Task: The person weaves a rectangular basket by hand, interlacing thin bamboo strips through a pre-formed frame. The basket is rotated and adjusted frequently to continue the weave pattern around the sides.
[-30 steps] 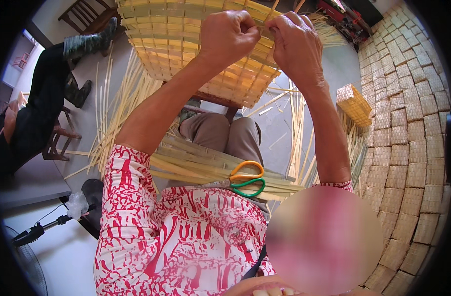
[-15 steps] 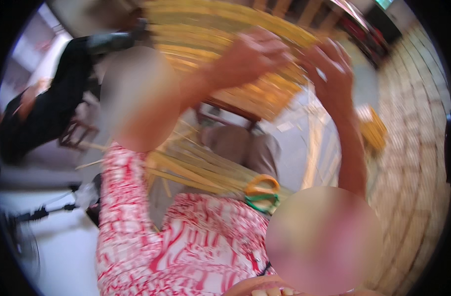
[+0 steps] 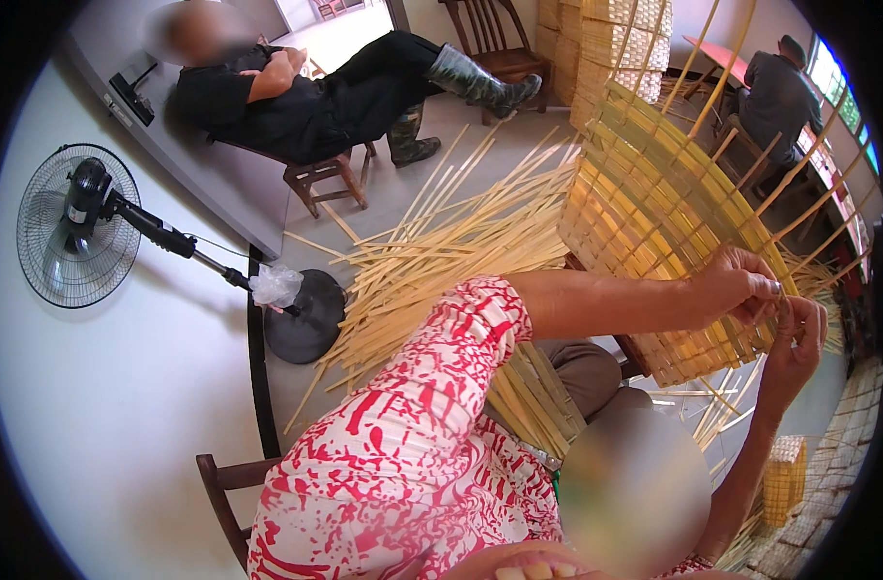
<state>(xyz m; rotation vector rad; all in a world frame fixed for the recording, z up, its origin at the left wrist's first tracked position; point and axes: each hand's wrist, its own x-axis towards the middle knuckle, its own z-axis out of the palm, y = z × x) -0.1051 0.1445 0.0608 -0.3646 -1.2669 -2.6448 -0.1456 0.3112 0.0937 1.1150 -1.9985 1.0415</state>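
A half-woven bamboo basket stands in front of me, loose upright strips sticking out of its top. My left hand pinches a thin bamboo strip at the basket's near rim. My right hand meets it from below, fingers closed on the same strip. A bundle of bamboo strips lies across my lap under my left arm.
A heap of long bamboo strips covers the floor to the left. A standing fan with a round black base is beside it. One person lounges on a chair, another sits at the back. Stacked woven baskets stand behind.
The view has swung left, so the fan and the lounging person now show. My hands stay together at the basket's rim, now at the right of the picture. The scissors on my lap are out of sight.
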